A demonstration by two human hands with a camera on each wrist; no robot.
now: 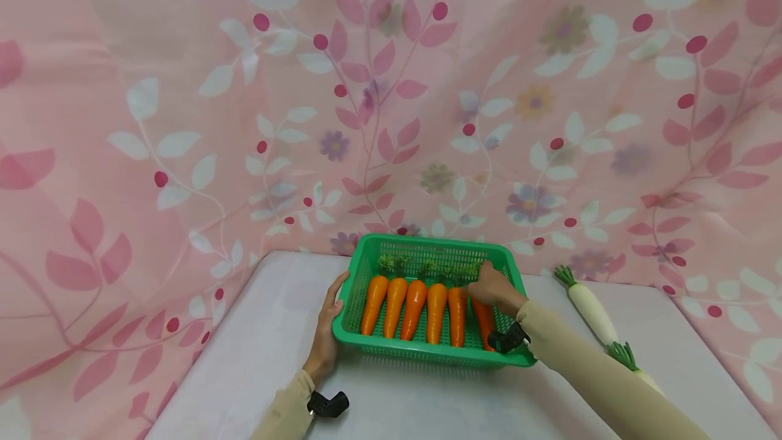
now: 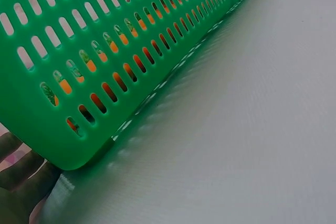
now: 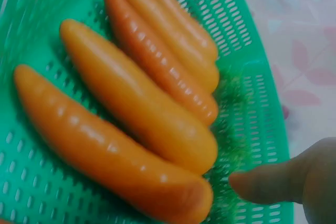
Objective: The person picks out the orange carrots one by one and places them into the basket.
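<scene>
A green plastic basket (image 1: 427,352) stands on the table, with several orange carrots (image 1: 415,307) lined up side by side inside it. Their leafy green tops (image 1: 427,269) point to the far wall. At the basket's left edge, my left hand (image 1: 325,338) holds the rim; its fingers (image 2: 21,174) show by the basket corner in the left wrist view. My right hand (image 1: 496,288) reaches inside on the right and grips the upper end of the rightmost carrot (image 1: 482,321). In the right wrist view the thumb (image 3: 268,183) lies over the leafy tops; the other fingers are hidden.
Two white radishes with green stems lie right of the basket: a farther radish (image 1: 592,311) and a nearer radish (image 1: 644,377), partly covered by the right sleeve (image 1: 586,365). The pale tabletop (image 1: 244,358) ends at a pink floral curtain (image 1: 391,121) behind.
</scene>
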